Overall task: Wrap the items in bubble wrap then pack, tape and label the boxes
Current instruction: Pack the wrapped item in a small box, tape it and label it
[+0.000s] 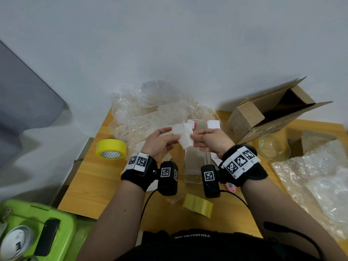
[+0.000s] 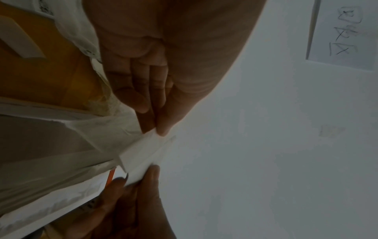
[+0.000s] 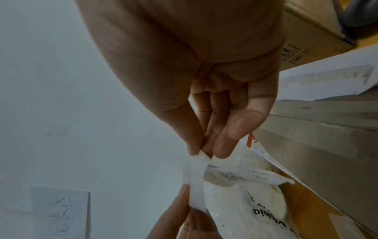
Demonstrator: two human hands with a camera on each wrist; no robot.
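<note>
- Table (image 1: 90, 185): wooden top against a white wall; its left edge runs beside a green bin (image 1: 62, 219) carrying a dark phone (image 1: 47, 237).
- Far side crowded: crumpled bubble wrap (image 1: 150, 113) at the wall, an open cardboard box (image 1: 269, 113) lying on its side at the far right.
- Right side taken by a glass bowl (image 1: 274, 147) and a second bubble wrap sheet (image 1: 316, 181).
- Left portion holds only a yellow tape roll (image 1: 111, 148); bare wood shows around it. A second tape roll (image 1: 197, 205) sits near the person's body.
- A closed flat carton (image 1: 194, 162) lies beneath the hands.
- Label (image 1: 183, 136): small white paper, held in the air above the carton, between both hands.
- Left hand (image 1: 160, 142): raised, thumb and fingertips pinching the label's left edge (image 2: 143, 155).
- Right hand (image 1: 211, 141): raised opposite, thumb and forefinger pinching the label's right edge (image 3: 196, 174).
</note>
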